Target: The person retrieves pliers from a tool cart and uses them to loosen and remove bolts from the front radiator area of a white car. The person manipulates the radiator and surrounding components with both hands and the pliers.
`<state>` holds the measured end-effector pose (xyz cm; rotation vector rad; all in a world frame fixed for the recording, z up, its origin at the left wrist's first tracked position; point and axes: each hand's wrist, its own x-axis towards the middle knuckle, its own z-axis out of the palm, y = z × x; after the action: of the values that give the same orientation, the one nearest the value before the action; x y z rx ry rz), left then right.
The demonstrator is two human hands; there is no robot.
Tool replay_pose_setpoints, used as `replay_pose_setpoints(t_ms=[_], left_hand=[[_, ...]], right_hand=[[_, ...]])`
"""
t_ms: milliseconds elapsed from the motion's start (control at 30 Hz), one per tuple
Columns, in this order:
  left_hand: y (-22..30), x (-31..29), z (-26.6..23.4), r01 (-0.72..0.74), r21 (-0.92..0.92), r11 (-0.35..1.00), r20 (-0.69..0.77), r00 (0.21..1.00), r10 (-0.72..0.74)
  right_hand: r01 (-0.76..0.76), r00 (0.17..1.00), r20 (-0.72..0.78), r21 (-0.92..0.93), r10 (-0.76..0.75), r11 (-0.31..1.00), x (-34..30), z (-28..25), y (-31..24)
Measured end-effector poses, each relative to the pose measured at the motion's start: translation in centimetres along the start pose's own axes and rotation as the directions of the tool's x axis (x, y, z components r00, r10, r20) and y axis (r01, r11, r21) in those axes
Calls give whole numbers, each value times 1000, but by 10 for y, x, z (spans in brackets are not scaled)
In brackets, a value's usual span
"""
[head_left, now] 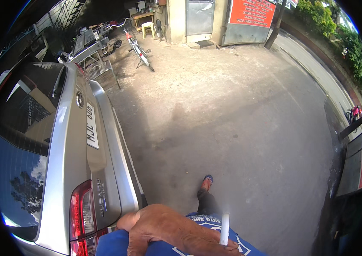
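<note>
Across the front of my blue shirt (115, 244), at the bottom of the head view, my left arm lies bent. Its hand (231, 248) is at the lower edge, partly cut off, with a white cigarette (225, 228) between the fingers. The cigarette points upward, and a faint haze hangs about its tip. My right hand does not show. Close on my left stands the rear of a silver car (57, 141), with a red and clear tail light (83, 211) and a bumper (121, 158) near my bent arm.
One sandalled foot (207, 181) is forward on the concrete ground (232, 141). Farther off stand a bicycle (138, 49), a yellow stool (148, 30) and a metal frame (89, 45). A door (199, 17) and red sign (252, 12) are at the back. A road (317, 72) runs along the right.
</note>
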<state>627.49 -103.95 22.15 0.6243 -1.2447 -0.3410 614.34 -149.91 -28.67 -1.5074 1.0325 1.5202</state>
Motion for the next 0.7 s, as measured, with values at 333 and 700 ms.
replay_pose_setpoints(t_ms=[333, 700], left_hand=[[114, 66, -371, -24, 191, 981, 54, 998, 14], [257, -10, -749, -306, 140, 942, -23, 950, 312]], right_hand=[[468, 828, -224, -230, -514, 854, -59, -84, -627], [782, 441, -182, -403, -879, 476, -204, 17, -1209]])
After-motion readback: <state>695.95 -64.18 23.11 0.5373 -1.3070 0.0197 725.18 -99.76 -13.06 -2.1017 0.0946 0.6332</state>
